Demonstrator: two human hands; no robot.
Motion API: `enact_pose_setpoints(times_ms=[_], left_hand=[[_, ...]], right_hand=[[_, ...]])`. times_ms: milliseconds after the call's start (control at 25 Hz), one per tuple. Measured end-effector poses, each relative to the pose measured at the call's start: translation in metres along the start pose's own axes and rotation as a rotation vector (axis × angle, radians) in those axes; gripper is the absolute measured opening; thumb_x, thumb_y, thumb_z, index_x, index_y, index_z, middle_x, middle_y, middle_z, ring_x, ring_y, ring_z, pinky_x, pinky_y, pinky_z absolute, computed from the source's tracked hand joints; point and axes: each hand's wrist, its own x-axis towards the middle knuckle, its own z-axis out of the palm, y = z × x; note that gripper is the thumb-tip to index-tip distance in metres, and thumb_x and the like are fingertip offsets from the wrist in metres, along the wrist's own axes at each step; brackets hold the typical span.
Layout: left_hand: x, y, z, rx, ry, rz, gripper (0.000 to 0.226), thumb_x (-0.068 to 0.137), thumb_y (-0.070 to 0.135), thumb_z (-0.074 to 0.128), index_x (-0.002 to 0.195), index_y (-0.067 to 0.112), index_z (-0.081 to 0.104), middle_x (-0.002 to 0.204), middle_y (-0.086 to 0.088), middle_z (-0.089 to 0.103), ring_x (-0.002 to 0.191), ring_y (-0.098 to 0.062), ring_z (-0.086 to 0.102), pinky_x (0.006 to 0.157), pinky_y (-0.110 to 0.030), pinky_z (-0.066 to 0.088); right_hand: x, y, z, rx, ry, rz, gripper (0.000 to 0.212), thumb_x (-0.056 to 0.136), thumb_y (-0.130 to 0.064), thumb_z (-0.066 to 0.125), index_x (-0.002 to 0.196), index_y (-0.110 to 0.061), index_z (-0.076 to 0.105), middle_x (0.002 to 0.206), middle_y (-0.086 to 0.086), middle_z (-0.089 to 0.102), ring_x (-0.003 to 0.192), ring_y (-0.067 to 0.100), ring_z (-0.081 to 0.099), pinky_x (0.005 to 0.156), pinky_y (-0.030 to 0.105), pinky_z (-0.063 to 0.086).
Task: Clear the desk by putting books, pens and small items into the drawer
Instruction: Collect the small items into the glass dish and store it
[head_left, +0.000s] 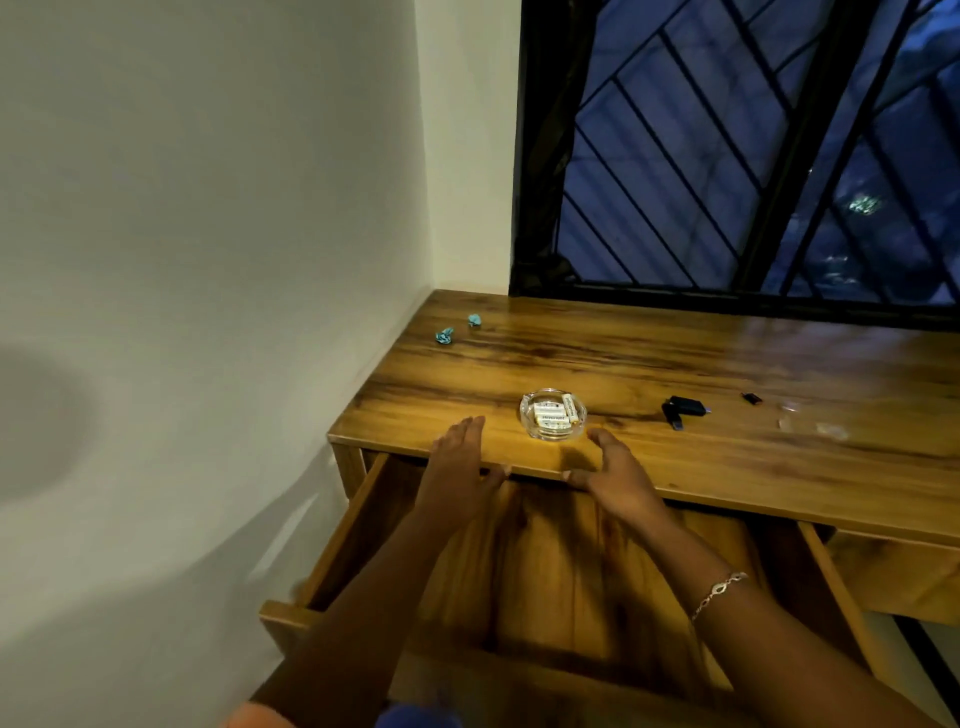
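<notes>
While both your forearms reach out over the pulled-out drawer (561, 571), which sits low and close to you under the left end of the desk (675, 353), neither hand is holding anything. There's a thin silvery bracelet (719, 595) on your right wrist. Your left hand (462, 467) is flat with fingers straight, laid over the desk's front edge, thumb sticking out to the side. Your right hand (613, 478) is loose and spread too, fingertips up on the desktop just beside the glass dish (571, 428); can't tell if they actually touch it. The dish sits between your two hands, close to the front edge, with a few white batteries (551, 414) lying inside.

Off to the right of it, a black USB-looking gadget (684, 407) lies flat on the wood, and a smaller black bit (751, 398) sits further right, apart from it. Way back in the left corner near the wall (208, 208) are two crumpled teal scraps (444, 336), close together. Behind the desk is a dark window (727, 156) with slanted black bars.
</notes>
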Motion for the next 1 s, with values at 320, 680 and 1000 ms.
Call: enact_pose_setpoints(times_ms=[320,680,1000], left_hand=[[0.065,0.019,0.006,-0.304,-0.205,-0.103,0.056,0.098,0.036,0.038,0.143,0.004,0.027,0.150,-0.015,0.031,0.137,-0.025,0.031,0.106,-0.027,0.026],[0.125,0.002,0.040,-0.570,-0.247,-0.277,0.041,0.101,0.032,0.031,0.126,0.006,0.049,0.128,-0.015,0.056,0.120,-0.025,0.052,0.100,-0.032,0.038],[0.138,0.004,0.039,-0.834,-0.329,-0.427,0.053,0.099,0.046,0.021,0.112,0.014,0.061,0.128,-0.012,0.057,0.111,-0.016,0.055,0.098,-0.029,0.039]], right_hand=[[0.092,0.015,0.002,-0.424,-0.160,-0.221,0.094,0.071,-0.041,0.075,0.144,-0.009,0.024,0.151,0.010,0.028,0.138,0.024,0.030,0.111,0.031,0.030],[0.157,0.017,0.010,-0.568,-0.346,-0.193,0.116,0.054,-0.049,0.082,0.143,-0.006,0.020,0.149,0.013,0.025,0.136,0.028,0.028,0.110,0.038,0.033],[0.159,0.014,0.008,-0.619,-0.301,-0.253,0.109,0.061,-0.041,0.081,0.145,-0.009,0.018,0.143,0.012,0.031,0.129,0.030,0.035,0.102,0.036,0.037]])
